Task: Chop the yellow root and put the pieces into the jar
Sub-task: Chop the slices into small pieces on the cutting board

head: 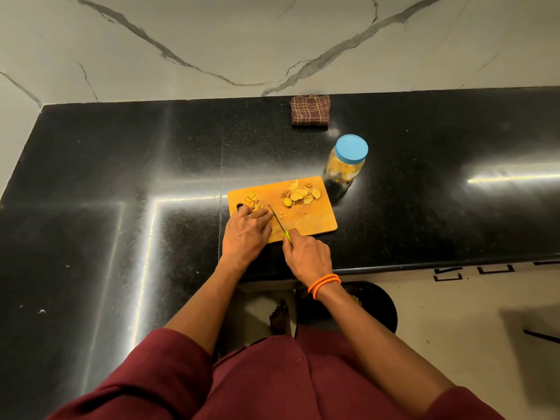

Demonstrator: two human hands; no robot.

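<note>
On the wooden cutting board (306, 219), the left hand (246, 234) lies palm down with its fingertips curled over a piece of yellow root (263, 212), most of it hidden, so it seems to be pinning rather than pinching it. The right hand (307, 256) grips the green handle of a knife (277, 219), the blade lying just beside the left fingertips. Cut slices (300, 194) sit piled near the board's far edge. The jar (345, 163), blue lid on, stands just beyond the board's far right corner.
</note>
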